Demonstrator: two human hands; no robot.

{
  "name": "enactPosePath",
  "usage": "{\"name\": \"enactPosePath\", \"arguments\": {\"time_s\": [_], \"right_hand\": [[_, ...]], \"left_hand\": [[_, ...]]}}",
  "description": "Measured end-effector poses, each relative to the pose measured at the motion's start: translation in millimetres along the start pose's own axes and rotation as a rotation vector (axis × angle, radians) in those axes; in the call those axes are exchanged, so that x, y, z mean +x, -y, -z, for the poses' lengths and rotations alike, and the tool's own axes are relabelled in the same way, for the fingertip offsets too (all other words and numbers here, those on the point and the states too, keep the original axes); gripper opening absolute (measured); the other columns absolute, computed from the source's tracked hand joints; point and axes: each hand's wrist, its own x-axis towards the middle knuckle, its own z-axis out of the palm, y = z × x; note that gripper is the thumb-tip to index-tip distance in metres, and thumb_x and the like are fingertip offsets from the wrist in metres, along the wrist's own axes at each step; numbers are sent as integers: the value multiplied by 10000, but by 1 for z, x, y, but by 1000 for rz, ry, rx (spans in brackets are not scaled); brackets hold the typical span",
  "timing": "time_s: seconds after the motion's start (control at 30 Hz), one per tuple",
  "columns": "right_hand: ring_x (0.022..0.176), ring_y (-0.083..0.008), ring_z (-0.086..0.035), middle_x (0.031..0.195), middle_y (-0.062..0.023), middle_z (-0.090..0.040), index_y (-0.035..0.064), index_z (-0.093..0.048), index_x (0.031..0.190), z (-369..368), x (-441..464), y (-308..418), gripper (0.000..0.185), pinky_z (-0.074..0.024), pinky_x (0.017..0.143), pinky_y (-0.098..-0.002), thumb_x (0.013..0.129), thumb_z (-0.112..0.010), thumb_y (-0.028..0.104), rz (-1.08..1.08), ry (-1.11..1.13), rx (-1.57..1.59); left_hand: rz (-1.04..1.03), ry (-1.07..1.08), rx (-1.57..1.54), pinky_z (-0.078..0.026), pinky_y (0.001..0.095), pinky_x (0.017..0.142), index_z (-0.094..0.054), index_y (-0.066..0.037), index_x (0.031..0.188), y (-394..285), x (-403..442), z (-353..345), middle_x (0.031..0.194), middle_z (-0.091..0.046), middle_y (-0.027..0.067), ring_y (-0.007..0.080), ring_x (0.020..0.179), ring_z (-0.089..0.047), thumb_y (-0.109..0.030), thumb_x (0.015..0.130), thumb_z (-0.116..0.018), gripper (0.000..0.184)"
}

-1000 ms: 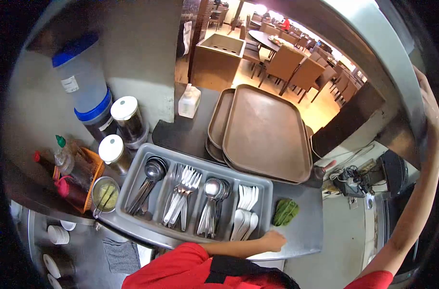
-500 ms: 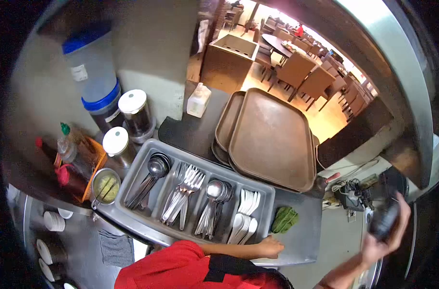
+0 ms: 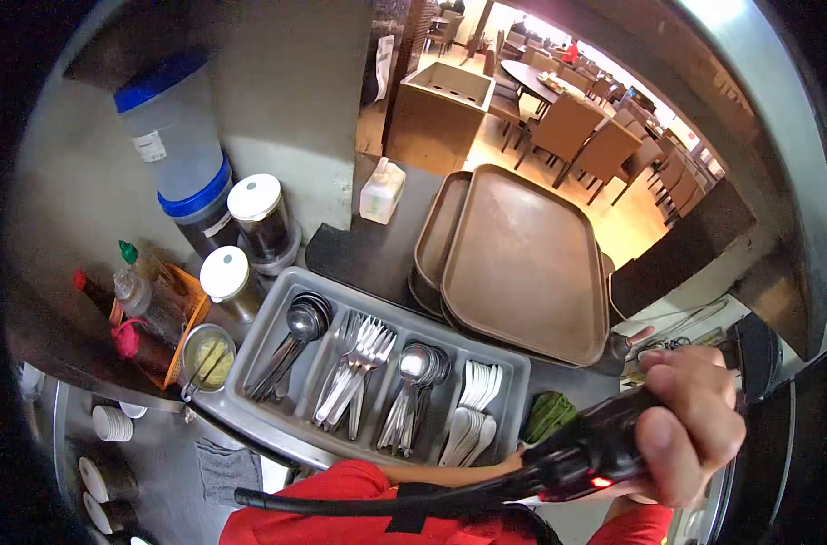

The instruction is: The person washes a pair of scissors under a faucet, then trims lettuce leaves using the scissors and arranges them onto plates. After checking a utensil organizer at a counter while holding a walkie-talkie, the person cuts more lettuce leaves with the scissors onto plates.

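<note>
My right hand (image 3: pixel 690 427) is wrapped round a black device (image 3: pixel 604 440) with a small red light, held close to the camera. A black cable (image 3: pixel 359 504) runs from it to the left across my red shirt. My left hand (image 3: pixel 511 463) is at the counter's front edge, by the grey cutlery tray (image 3: pixel 341 445); the device hides its fingers. In the tray's compartments lie ladles (image 3: pixel 305 320), forks (image 3: pixel 364 350), metal spoons (image 3: pixel 415 363) and white spoons (image 3: pixel 468 431). Right of the tray, a green cloth-like bundle (image 3: pixel 548 416) is partly behind the device.
Brown serving trays (image 3: pixel 527 263) are stacked behind the cutlery. A white bottle (image 3: pixel 382 191), lidded jars (image 3: pixel 225 274), an orange basket (image 3: pixel 191 331) of bottles and a metal cup (image 3: pixel 209 357) stand to the left. Lower left are white dishes (image 3: pixel 112 423) and a grey cloth (image 3: pixel 230 472).
My right hand has come down from the frame at the right and in towards the camera, bringing the black device and its cable into view. My left hand has stayed by the tray.
</note>
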Motion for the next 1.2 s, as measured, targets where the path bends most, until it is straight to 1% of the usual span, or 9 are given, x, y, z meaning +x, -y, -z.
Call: {"name": "enactPosePath", "arguments": {"time_s": [0.2, 0.27, 0.37, 0.43, 0.5, 0.73, 0.93, 1.0, 1.2], "right_hand": [[699, -269, -588, 896, -101, -587, 138, -643, 939, 6, 9, -1, 274, -469, 580, -373, 678, -696, 198, 36, 329, 133], [691, -223, -596, 863, -71, -601, 121, -679, 914, 4, 10, 8, 265, -462, 563, -322, 689, -721, 253, -258, 444, 81], [655, -210, -541, 996, -72, -646, 114, -659, 1138, -6, 5, -8, 312, -452, 604, -283, 865, -663, 264, 138, 334, 180], [695, -183, -597, 845, -59, -603, 103, -685, 928, -5, 8, -11, 290, -454, 558, -285, 732, -713, 315, 189, 423, 165], [666, -206, -563, 917, -59, -621, 124, -678, 1026, 2, 6, -14, 294, -462, 580, -290, 792, -696, 302, 211, 442, 154], [689, -215, -593, 818, -51, -576, 83, -681, 909, 29, -6, -18, 427, -444, 538, -317, 747, -676, 478, 132, 513, -53], [996, -313, -554, 1070, -197, -601, -42, -598, 1121, 113, -27, -59, 709, -429, 887, -417, 777, -612, 578, 37, 16, -562], [928, -257, -593, 1059, -166, -603, -37, -563, 1150, 128, -8, -60, 661, -502, 758, -379, 759, -688, 481, -234, -452, -501], [1018, -271, -562, 1160, -158, -583, -7, -561, 1196, 144, 49, -105, 607, -442, 885, -411, 770, -714, 398, -285, -226, -505]], "left_hand": [[-16, -47, -95, -438, 556, 826, -596, -16, 970, -5, 9, 19, 930, -646, 183, 357, 894, -632, -241, 695, -633, 357], [-36, -116, -201, -438, 557, 826, -596, -15, 970, -14, 12, 43, 928, -647, 185, 359, 891, -633, -241, 694, -636, 359], [-114, -287, -473, -439, 559, 827, -596, -12, 970, -28, 14, 85, 926, -647, 188, 361, 887, -634, -241, 691, -640, 363], [-173, -385, -641, -439, 560, 828, -596, -11, 970, -35, 8, 108, 924, -648, 190, 362, 884, -635, -241, 689, -643, 366], [-213, -436, -729, -439, 562, 828, -596, -9, 970, -39, 1, 115, 923, -648, 192, 364, 882, -636, -241, 688, -645, 368], [-31, -77, -385, -441, 566, 830, -597, -4, 970, -11, -21, 41, 917, -650, 198, 369, 873, -640, -241, 682, -655, 378], [14, 98, 21, -357, 571, 927, -537, -42, 1077, -6, -10, 6, 987, -609, 177, 366, 975, -578, -307, 775, -621, 410], [8, 80, 22, -347, 594, 917, -536, -43, 1082, -4, -8, -1, 988, -611, 170, 355, 976, -580, -310, 775, -623, 416], [25, 106, 29, -310, 617, 943, -536, -48, 1111, -4, -7, 2, 1005, -613, 153, 337, 992, -582, -324, 778, -627, 442]]}}
